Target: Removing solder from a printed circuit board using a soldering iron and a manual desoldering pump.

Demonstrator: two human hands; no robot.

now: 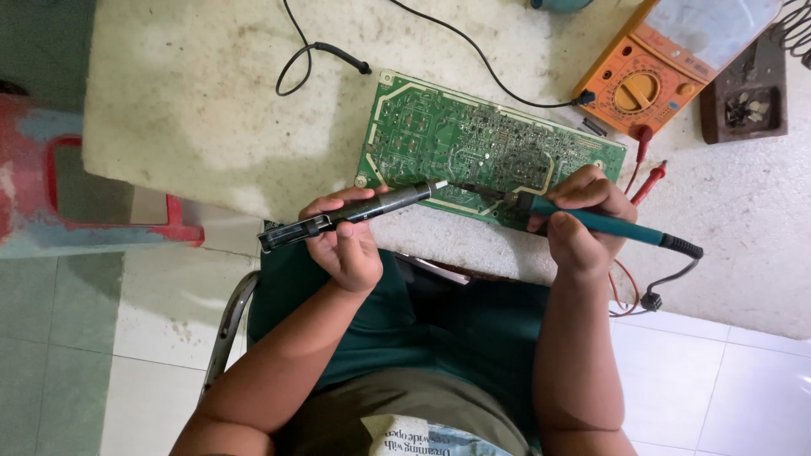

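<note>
At the bench's (211, 110) near edge, over the green circuit board (473, 143): left hand (346, 245) gripping a desoldering pump (346, 213), right hand (583, 219) clamping a teal soldering iron (608, 224), tips meeting at one joint.

Worn pale worktable (211, 127), white tiled floor (718, 380) — red plastic stool (51, 203) at left

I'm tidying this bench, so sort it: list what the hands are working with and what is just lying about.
In use:
left hand holding the black desoldering pump
right hand holding the teal soldering iron
green circuit board

Lying about:
orange multimeter
red probes
black lead
dark tray of small parts
</note>
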